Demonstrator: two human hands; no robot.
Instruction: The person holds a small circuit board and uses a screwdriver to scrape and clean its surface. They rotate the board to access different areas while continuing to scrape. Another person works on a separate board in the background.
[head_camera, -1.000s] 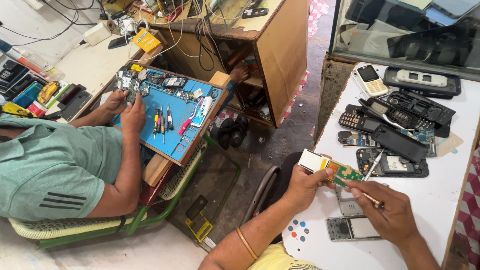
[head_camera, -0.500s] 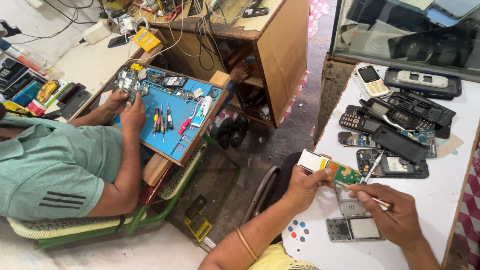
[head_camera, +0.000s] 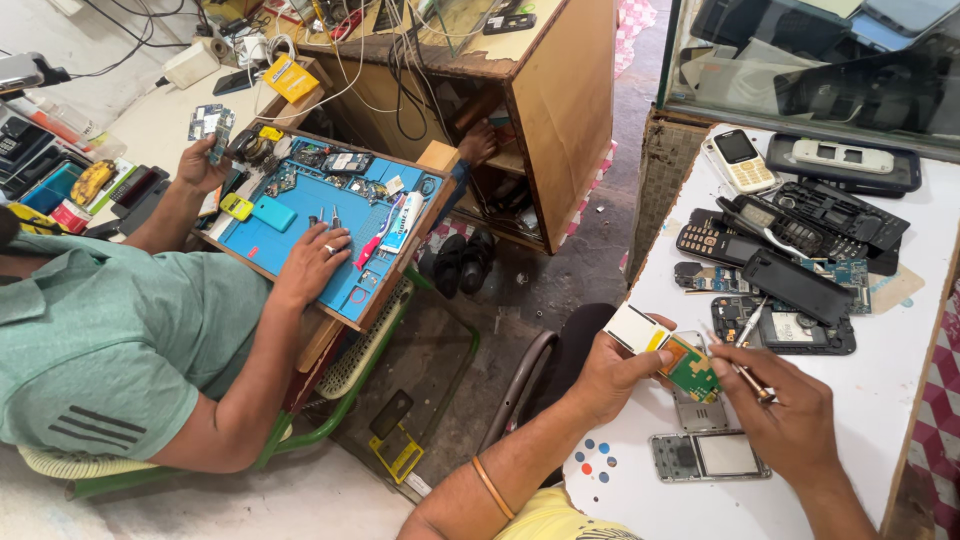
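The left hand (head_camera: 615, 375) grips a small green circuit board with a white screen panel and a yellow patch at one end (head_camera: 672, 352), holding it just above the near edge of the white table (head_camera: 880, 400). The right hand (head_camera: 790, 415) pinches a thin metal-tipped screwdriver (head_camera: 745, 368), its tip set against the board's right edge. Directly below the board on the table lies a silver phone frame (head_camera: 708, 455), opened and without its insides, so by the look of it the dismantling is well along: the board is already out of a shell, while the work on the board itself is in hand. Left of the frame, near the table's edge, sit small coloured dots (head_camera: 597, 458). Beyond the board, farther across the table, lie a black phone back cover (head_camera: 797, 285), a dark keypad phone (head_camera: 705, 240), a cream keypad phone (head_camera: 740, 158) and more loose shells and boards, none reassembled. Well to the left of the table, another person in a green shirt (head_camera: 100, 340) rests a hand on a blue work mat (head_camera: 300, 230) in a wooden tray.
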